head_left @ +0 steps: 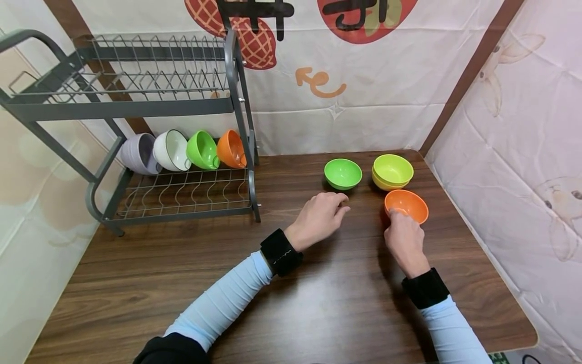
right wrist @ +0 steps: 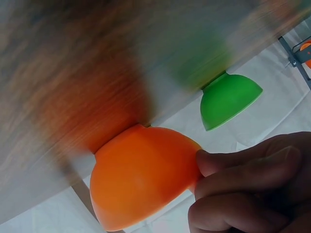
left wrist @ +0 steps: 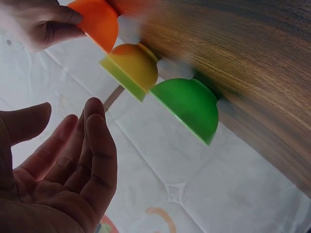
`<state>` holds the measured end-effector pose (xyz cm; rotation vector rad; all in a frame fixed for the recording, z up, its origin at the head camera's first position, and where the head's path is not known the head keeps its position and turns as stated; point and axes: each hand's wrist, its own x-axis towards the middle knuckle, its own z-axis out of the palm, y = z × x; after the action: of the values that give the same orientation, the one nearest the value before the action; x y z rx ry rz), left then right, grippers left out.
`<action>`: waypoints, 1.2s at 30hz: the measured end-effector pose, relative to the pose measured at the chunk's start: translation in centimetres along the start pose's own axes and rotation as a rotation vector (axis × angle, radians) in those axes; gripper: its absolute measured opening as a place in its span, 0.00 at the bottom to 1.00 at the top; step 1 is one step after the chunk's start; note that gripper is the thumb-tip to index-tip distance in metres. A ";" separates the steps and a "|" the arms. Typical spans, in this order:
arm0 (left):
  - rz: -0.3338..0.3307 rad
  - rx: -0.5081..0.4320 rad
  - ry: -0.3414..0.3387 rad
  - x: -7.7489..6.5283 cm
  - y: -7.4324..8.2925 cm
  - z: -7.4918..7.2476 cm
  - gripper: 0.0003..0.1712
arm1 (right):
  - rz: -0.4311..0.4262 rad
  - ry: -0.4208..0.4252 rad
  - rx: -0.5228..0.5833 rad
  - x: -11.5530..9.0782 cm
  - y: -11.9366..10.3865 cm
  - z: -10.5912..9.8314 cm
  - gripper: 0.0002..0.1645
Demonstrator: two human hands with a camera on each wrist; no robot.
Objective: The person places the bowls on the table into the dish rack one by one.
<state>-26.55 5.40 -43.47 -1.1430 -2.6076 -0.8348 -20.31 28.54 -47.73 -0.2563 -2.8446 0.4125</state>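
My right hand (head_left: 405, 241) pinches the near rim of an orange bowl (head_left: 407, 205) at the right of the table; the right wrist view shows thumb and fingers on its wall. Just behind it stand two nested bowls, a lime-green bowl (head_left: 393, 168) inside a yellow bowl (head_left: 386, 186). A green bowl (head_left: 343, 174) stands upright to their left. My left hand (head_left: 318, 217) hovers in front of that green bowl, apart from it. In the left wrist view its fingers (left wrist: 99, 141) are loosely bent, with nothing between them and the thumb.
A grey two-tier dish rack (head_left: 127, 108) stands at the left. On its lower tier lean a purple-grey bowl (head_left: 138, 154), a white cup (head_left: 172, 150), a green cup (head_left: 202, 150) and an orange cup (head_left: 232, 149). Printed cloth walls (head_left: 386, 101) border the wooden table (head_left: 327, 303).
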 end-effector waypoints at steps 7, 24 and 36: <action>-0.011 -0.018 0.004 -0.3 -0.3 -0.2 0.12 | -0.027 0.053 0.009 -0.4 -0.3 0.2 0.13; -0.037 0.010 0.031 -1.3 -2.1 -1.3 0.33 | -0.130 0.228 0.102 -1.8 -4.6 0.1 0.19; -0.058 0.007 0.064 -1.8 -3.3 -2.3 0.48 | -0.218 0.256 0.146 -1.6 -8.2 0.0 0.19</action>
<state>-27.87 1.16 -43.59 -1.0260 -2.6009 -0.8587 -19.90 20.45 -45.61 0.0283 -2.5426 0.4985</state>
